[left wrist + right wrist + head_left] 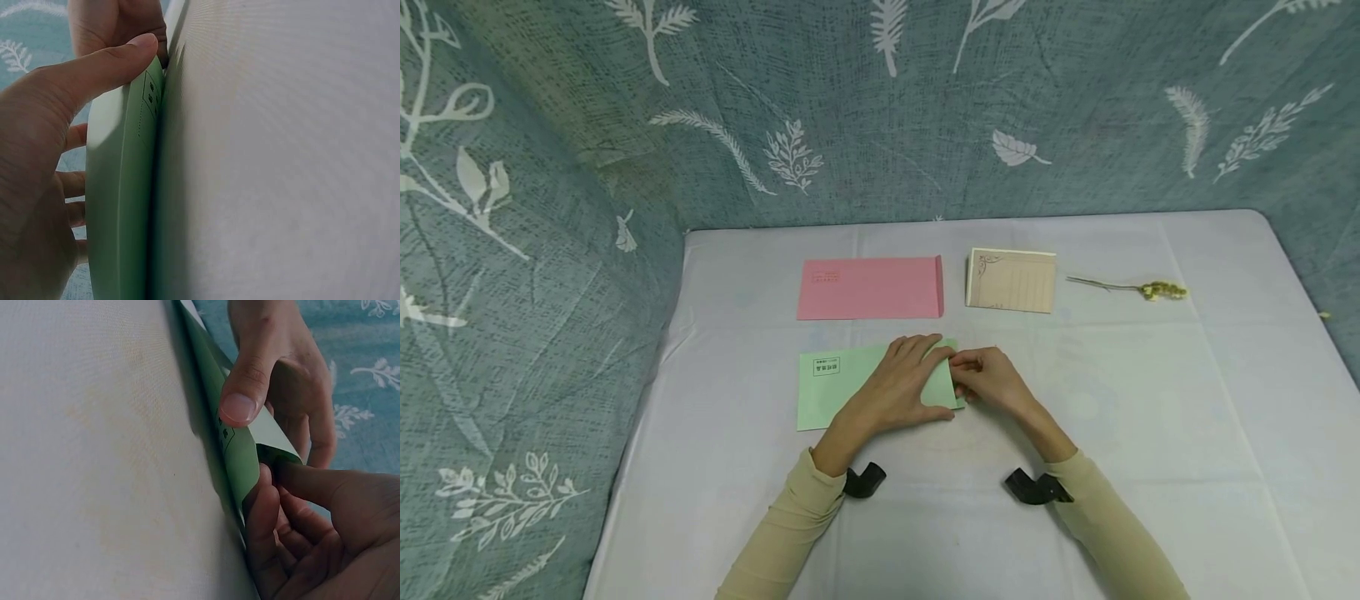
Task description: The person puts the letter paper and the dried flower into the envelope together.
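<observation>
We saw the green envelope (846,379) lying flat-on to the desk (1150,417), nearest the person, its printed box toward the left end and its mouth at the right end. The left hand (901,385) spanned that right end, its thumb bent against the near edge and its fingers over the far part, and we saw the paper bow up between them so that the mouth stood parted. The right hand (992,382) was drawn in narrow at the mouth, gripping the envelope's edge with curled fingers, one digit reaching inside; its tips were shaded there, so we could not quite tell whether they also held something. Beyond the green envelope we noted a pink envelope (872,288), well apart from both hands, with a narrow flap at its right end. To the right of it sat a pad of tan lined notepaper (1012,282) with a corner ornament, then a dried flower sprig (1159,290), its stem pointing left. Behind the desk we saw blue-green fabric (850,117) with white leaf motifs.
</observation>
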Available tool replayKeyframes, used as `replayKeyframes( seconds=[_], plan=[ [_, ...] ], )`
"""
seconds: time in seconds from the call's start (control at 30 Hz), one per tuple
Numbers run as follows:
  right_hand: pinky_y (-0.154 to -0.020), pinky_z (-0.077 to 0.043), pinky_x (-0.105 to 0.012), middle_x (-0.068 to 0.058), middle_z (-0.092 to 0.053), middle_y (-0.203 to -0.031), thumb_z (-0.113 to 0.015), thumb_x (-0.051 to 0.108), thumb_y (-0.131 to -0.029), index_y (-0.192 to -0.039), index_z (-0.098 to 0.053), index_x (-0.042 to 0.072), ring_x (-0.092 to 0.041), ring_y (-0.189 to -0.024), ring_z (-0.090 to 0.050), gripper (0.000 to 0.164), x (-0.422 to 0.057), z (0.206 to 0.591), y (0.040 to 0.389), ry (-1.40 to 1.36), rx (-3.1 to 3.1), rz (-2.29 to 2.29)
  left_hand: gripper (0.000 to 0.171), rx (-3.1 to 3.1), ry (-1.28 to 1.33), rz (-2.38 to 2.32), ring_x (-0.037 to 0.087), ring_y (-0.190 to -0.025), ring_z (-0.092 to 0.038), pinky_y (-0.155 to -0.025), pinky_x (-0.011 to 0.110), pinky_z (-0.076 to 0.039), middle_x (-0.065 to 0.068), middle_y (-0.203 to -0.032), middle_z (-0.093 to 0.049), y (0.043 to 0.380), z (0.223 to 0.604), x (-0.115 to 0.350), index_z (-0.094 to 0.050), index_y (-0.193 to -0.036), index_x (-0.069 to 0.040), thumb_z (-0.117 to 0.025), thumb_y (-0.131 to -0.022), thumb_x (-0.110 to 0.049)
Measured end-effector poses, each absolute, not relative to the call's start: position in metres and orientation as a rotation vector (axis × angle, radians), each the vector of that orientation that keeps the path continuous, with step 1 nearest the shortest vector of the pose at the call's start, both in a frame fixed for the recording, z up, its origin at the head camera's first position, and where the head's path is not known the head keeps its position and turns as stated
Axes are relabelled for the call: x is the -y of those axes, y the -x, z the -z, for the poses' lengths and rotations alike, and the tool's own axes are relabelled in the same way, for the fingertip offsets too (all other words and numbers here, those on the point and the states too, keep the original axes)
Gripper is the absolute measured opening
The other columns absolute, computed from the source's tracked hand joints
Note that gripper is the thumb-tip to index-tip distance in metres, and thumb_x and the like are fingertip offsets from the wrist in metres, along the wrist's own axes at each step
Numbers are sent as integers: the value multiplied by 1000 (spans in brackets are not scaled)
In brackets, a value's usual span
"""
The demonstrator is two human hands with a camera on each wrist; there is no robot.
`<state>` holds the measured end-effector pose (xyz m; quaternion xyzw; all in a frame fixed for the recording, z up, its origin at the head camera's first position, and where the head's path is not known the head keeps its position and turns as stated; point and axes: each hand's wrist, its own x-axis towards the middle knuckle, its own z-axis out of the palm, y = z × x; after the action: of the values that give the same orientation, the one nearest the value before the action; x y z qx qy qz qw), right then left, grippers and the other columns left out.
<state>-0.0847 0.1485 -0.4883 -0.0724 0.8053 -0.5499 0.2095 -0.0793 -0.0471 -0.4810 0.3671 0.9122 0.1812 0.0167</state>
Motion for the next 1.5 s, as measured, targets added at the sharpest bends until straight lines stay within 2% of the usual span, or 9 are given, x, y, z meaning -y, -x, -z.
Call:
replayKeyframes(
  seconds=[0.37,0.6,0.97,1.3,1.5],
  plan=[
    [-54,-53,-24,-11,-70,-77,-62,8,-96,-109,-67,-12,-10,-60,-61,25,-156,486,86,137,-2245,1536,82,-2813,-1112,-563,27,-135,-38,-114,46,-25,14,-146,-43,79,480,46,-48,-138,-13,-80,-74,-54],
    [-56,-52,-24,-12,-72,-82,-62,14,-96,-108,-70,-6,-12,-63,-62,25,-166,484,90,79,-2311,1498,83,-2747,-1052,-530,29,-141,-32,-119,48,-17,14,-152,-36,78,479,46,-47,-142,-16,-78,-75,-55],
    [-57,-53,-24,-13,-72,-86,-61,16,-97,-109,-69,-7,-12,-67,-62,27,-174,484,94,94,-2330,1505,81,-2699,-1035,-496,28,-146,-24,-121,47,-8,14,-158,-28,77,479,46,-49,-143,-16,-77,-77,-55],
    [-58,-53,-24,-13,-72,-86,-61,16,-97,-109,-70,-5,-15,-68,-65,26,-177,478,98,104,-2393,1492,86,-2696,-1055,-475,28,-148,-21,-121,47,-8,14,-159,-26,77,480,47,-44,-147,-16,-74,-78,-57],
    [-61,-54,-25,-17,-71,-90,-61,18,-98,-112,-69,-7,-17,-70,-66,30,-179,474,104,130,-2397,1536,93,-2680,-1017,-525,28,-150,-12,-121,45,-6,15,-161,-21,79,476,49,-35,-152,-14,-73,-79,-58]
  ],
)
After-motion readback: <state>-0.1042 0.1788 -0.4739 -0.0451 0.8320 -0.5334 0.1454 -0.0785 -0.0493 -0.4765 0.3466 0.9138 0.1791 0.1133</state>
